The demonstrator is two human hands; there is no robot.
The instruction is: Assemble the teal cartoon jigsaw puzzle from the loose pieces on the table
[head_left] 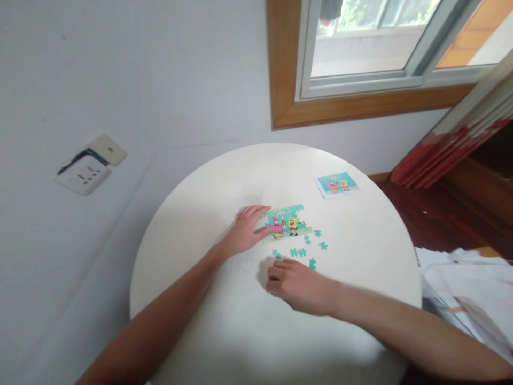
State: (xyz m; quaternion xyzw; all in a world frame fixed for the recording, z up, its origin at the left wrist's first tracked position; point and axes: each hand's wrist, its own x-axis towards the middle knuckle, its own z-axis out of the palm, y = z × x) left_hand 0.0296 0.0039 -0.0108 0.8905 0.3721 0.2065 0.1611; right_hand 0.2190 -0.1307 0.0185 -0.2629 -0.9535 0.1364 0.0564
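Note:
A partly joined jigsaw puzzle (pixel 284 223) with cartoon figures on a teal ground lies flat in the middle of the table. My left hand (pixel 248 231) is open, its fingers and thumb spread against the puzzle's left side. Below the puzzle, my right hand (pixel 294 283) is closed just over the tabletop, fingers curled inward; whatever they may hold is hidden. A loose teal puzzle piece (pixel 276 254) sits just above its fingertips. Two joined pieces (pixel 298 253) lie above its knuckles, and another piece (pixel 312 263) is beside the back of the hand. Several more are scattered right of the puzzle.
On the round white table (pixel 192 214), a picture card (pixel 337 185) with the same cartoon figures rests at the back right. A wall with a socket (pixel 86 174) borders the left. Behind are a window (pixel 364 53) and a red-white curtain (pixel 452 128). Papers (pixel 468 289) are piled at right.

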